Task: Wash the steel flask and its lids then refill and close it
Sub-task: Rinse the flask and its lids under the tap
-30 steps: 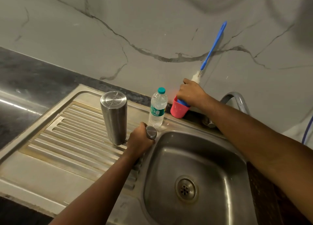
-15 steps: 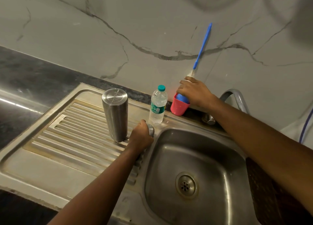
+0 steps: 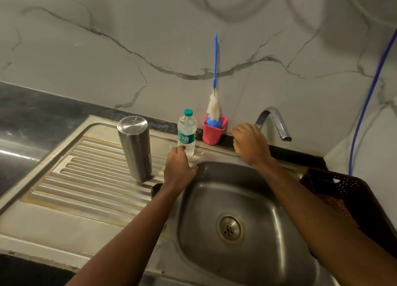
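left hand (image 3: pixel 179 167) curled at the sink (image 3: pixel 214 184) rim mid-frame, cannot tell what it grips; steel flask (image 3: pixel 134 148) upright on drainboard (image 3: pixel 86 167), left of centre; right hand (image 3: pixel 250 145) loosely bent, empty, beside tap (image 3: pixel 277 122); brush (image 3: pixel 213 107) in red cup (image 3: pixel 211 135) behind

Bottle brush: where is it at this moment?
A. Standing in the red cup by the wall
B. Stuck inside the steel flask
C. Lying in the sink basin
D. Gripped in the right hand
A: the bottle brush stands bristles-down in the red cup, its blue handle up along the wall; the right hand is beside the cup, not on the brush.
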